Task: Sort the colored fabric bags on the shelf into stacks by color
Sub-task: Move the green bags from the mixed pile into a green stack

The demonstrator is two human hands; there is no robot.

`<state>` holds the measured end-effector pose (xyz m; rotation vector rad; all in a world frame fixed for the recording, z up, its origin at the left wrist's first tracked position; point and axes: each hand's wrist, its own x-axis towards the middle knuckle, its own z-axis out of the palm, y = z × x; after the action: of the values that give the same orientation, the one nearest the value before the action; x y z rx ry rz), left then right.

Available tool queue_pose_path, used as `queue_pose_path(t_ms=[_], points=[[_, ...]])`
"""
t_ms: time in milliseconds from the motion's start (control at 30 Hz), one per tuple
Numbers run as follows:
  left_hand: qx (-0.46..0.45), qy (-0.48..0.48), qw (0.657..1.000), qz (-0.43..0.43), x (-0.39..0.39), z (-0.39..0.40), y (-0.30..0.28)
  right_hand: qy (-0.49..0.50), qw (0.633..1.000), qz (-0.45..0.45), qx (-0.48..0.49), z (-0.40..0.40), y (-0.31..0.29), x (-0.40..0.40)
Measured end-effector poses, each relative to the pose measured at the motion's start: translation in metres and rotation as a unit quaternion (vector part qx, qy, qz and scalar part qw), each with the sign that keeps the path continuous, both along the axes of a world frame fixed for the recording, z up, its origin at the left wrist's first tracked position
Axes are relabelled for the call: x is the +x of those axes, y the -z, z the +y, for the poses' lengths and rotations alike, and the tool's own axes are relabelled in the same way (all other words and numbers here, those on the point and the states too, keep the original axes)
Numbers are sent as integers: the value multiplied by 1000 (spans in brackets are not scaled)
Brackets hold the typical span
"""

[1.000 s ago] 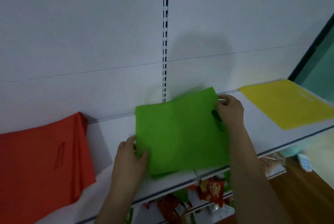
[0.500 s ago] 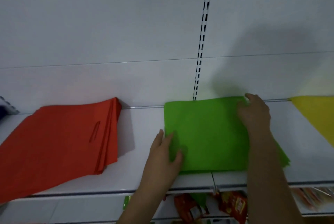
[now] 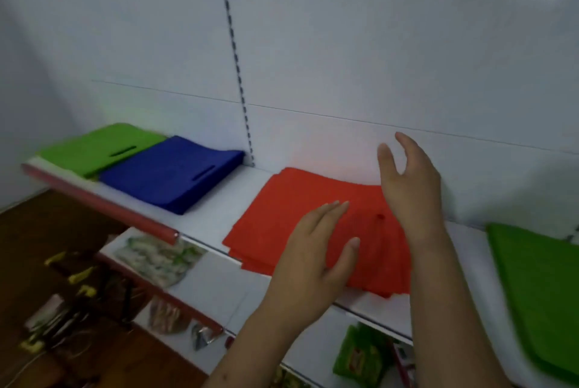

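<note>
A stack of orange-red bags [image 3: 291, 218] lies in the middle of the white shelf [image 3: 213, 215]. My left hand [image 3: 316, 259] hovers over its near edge with fingers straight, holding nothing. My right hand [image 3: 407, 180] is raised above the stack's far right corner, fingers loosely spread and empty. A blue stack [image 3: 169, 174] lies to the left, with a green stack [image 3: 100, 146] beyond it at the far left. Another green stack [image 3: 539, 287] lies at the right edge of the shelf.
A slotted upright [image 3: 238, 74] runs up the white back panel. Below the shelf, lower shelves hold snack packets [image 3: 156, 259] and a green packet [image 3: 360, 356]. A brown floor with clutter [image 3: 56, 309] is at lower left.
Both hands have let go of the green stack and moved left over the orange-red stack. The view has swung left, bringing the blue and far-left green stacks into sight.
</note>
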<state>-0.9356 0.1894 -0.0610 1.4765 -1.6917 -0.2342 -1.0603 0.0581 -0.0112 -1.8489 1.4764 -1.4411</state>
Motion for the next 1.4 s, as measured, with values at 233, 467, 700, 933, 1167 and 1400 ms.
queue_pose_path(t_ms=[233,467,700,933,1167,1400], points=[[11,-176,984,-18,175,56,9,-163,987,-8,17,40,0,216],[45,-283,958,20,324,97,33,-261,965,25,29,66,29,380],[56,-314,947,28,468,82,57,-277,959,48,31,39,54,526],[98,-290,952,-12,622,32,59,-205,971,103,65,-25,64,670],[70,-288,955,-12,745,-23,52,-111,959,225,133,-80,73,737],[109,-295,944,-103,822,-98,76,0,904,376,205,-91,107,746]])
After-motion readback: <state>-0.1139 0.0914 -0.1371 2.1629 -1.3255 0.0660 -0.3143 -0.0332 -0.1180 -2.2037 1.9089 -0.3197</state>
